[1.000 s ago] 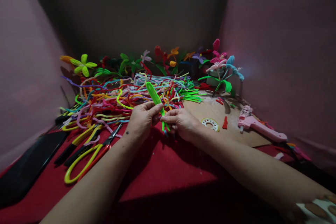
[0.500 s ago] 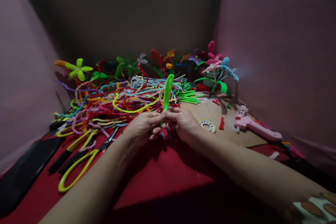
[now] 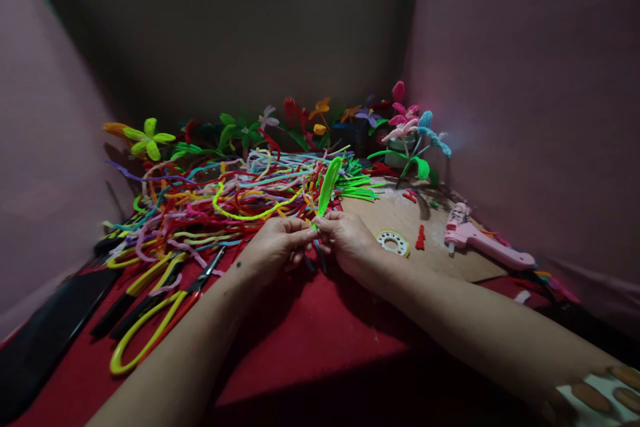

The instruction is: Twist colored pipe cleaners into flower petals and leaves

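A bright green pipe-cleaner leaf [image 3: 330, 187] stands up between my two hands, its tip leaning right. My left hand [image 3: 285, 240] pinches the leaf's lower end between thumb and forefinger. My right hand [image 3: 347, 233] is closed on the same lower end, its fingertips meeting those of the left. Most of the stem is hidden behind the fingers. Just beyond the hands spreads a tangled heap of colourful pipe cleaners [image 3: 255, 203].
Yellow-handled scissors [image 3: 150, 333] and pliers [image 3: 135, 293] lie left, beside a black flat object [image 3: 55, 340]. A board [image 3: 430, 260] at right bears a tape roll [image 3: 393, 243] and a pink glue gun [image 3: 485, 243]. Pipe-cleaner flowers [image 3: 150, 139] line the back.
The green leaf has tilted to the right and sits slightly lower. Both hands keep their pinch near its base, with small shifts of the fingers.
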A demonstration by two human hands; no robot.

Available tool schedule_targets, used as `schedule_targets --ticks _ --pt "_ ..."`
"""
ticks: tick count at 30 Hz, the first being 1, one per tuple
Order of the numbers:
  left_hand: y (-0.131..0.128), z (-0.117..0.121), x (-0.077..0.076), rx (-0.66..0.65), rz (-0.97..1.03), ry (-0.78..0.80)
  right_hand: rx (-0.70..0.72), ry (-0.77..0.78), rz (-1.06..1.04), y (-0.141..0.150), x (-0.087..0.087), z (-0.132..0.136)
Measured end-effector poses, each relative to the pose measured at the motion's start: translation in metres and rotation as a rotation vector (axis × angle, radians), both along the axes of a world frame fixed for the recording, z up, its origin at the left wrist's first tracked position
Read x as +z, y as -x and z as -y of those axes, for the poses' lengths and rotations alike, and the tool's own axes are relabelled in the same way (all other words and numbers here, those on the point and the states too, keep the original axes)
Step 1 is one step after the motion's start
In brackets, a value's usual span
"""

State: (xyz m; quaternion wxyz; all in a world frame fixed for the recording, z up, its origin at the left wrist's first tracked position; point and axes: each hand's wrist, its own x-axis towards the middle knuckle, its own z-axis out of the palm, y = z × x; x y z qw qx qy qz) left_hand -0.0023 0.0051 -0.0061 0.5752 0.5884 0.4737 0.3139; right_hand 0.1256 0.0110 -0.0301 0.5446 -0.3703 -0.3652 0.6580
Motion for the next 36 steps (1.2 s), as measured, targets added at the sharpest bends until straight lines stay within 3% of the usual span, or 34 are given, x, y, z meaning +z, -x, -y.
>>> schedule_targets --ticks 4,9,17,21,24,27,32,36 --pt "-0.001 0.0 0.001 0.048 -0.071 -0.046 0.014 0.012 -0.003 0.0 0.001 0.0" --pt "-0.002 0.001 0.0 0.058 0.015 -0.021 0.038 -0.01 0.011 -0.001 0.003 0.0" --pt "0.005 0.003 0.003 -0.07 0.007 -0.002 -0.039 -0.06 0.11 -0.009 0.011 -0.007" --pt "0.008 -0.004 0.0 0.101 0.012 -0.056 -0.14 -0.144 0.181 -0.019 0.013 -0.018" --pt "0.009 -0.009 -0.004 0.225 0.036 -0.095 -0.141 -0.168 0.259 -0.023 0.015 -0.022" --pt "0.008 -0.01 -0.004 0.282 0.071 -0.096 -0.113 -0.241 0.477 -0.029 0.019 -0.025" --pt "0.011 -0.011 -0.006 0.296 0.057 -0.119 -0.011 -0.397 1.098 -0.055 0.032 -0.041" --pt "0.015 -0.015 -0.014 0.3 0.019 -0.132 0.072 -0.384 1.505 -0.083 0.036 -0.056"
